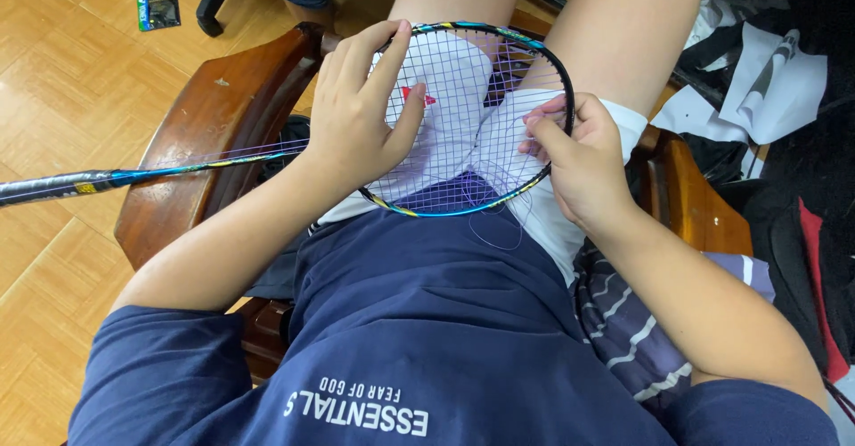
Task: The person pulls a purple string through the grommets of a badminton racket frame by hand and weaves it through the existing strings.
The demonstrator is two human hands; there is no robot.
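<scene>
A badminton racket lies across my lap, its dark frame point(463, 28) with blue and yellow marks strung with purple string point(463, 117). Its shaft point(107, 179) runs off to the left over the chair arm. My left hand point(361, 112) rests flat on the string bed at the frame's left side, fingers spread and thumb pressing the strings. My right hand point(574, 157) grips the frame's right edge and pinches a string there. A loose loop of purple string point(494, 223) hangs below the frame over my navy shirt.
I sit in a wooden chair point(205, 117) on a wood floor. A small dark packet point(158, 10) lies on the floor at top left. White papers and dark bags point(766, 81) are piled at the right. A striped cloth point(623, 321) lies beside my right arm.
</scene>
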